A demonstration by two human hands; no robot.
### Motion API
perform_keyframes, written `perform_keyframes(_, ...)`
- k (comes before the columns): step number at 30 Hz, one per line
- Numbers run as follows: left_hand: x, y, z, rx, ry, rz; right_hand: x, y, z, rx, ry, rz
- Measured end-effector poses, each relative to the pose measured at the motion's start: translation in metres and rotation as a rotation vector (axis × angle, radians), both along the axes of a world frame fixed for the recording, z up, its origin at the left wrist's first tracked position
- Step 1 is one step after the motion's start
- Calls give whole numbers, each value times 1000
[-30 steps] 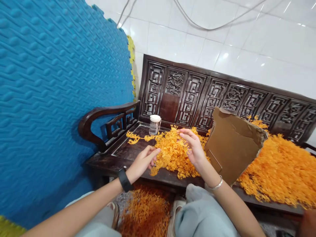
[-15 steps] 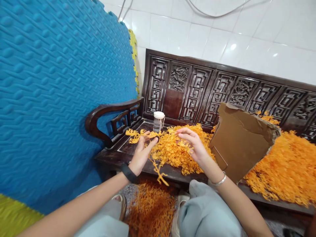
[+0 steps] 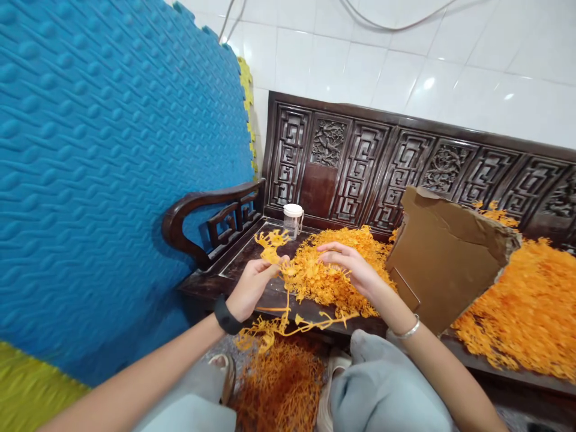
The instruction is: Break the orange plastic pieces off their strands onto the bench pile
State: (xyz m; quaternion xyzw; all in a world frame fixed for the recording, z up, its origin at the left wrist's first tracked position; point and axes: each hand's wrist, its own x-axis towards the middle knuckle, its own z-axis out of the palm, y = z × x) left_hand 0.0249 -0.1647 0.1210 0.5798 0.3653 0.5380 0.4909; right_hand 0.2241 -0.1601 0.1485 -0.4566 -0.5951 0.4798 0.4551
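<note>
The fingers of the left hand are closed in a pinch on an orange strand, while those of the right hand are loosely bent and slightly apart over the near pile; whether their tips grip a piece cannot be told. Any marking on the clear bottle with its white lid and loop, or on the black wristband, is too small to read. The strand is thin and branching, with frilled, claw-like ends; part of it sticks up above the left hand, and similar stems hang below, in front of the seat edge, though whether all are one piece is unclear. The near pile, a tangled heap of the same orange, lies on the dark wooden bench, whose back is carved with fretwork and whose armrest curves at the left. A torn sheet of brown cardboard leans between it and a larger heap. More orange stems lie below, between the person's feet. Blue foam matting with yellow edging stands at left, and a cable droops across the white tiled wall.
</note>
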Motion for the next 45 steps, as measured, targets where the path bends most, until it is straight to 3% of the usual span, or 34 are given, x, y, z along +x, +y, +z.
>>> perform_keyframes(5, -6, -5, 1, 10, 266, -126, 1, 3, -10, -2, -128, 127)
perform_keyframes(9, -7, -10, -3, 8, 463, -256, 0, 3, -11, 55, -56, 128)
perform_keyframes(13, -9, -11, -7, 66, 573, -241, -2, -2, -5, 35, 31, 209)
perform_keyframes(21, -8, -12, -10, 273, 785, -178, -6, -13, 2, 235, -270, 367)
perform_keyframes(24, -7, -14, -13, 403, 897, -169, -5, -12, 2, 263, -323, 369)
perform_keyframes(29, -5, -19, -15, 811, 1163, -24, -7, -16, 4, 310, -321, 318)
perform_keyframes(33, -4, -23, -13, 1020, 1261, 38, -10, -22, 9, 327, -361, 387)
perform_keyframes(36, -4, -25, -11, 908, 1266, 84, -11, -24, 11, 326, -406, 435)
perform_keyframes(41, -5, -17, -5, 414, 1069, 38, -10, -22, 10, 333, -408, 401)
perform_keyframes(45, -5, -12, -7, 261, 933, -28, -6, -18, 7, 313, -406, 341)
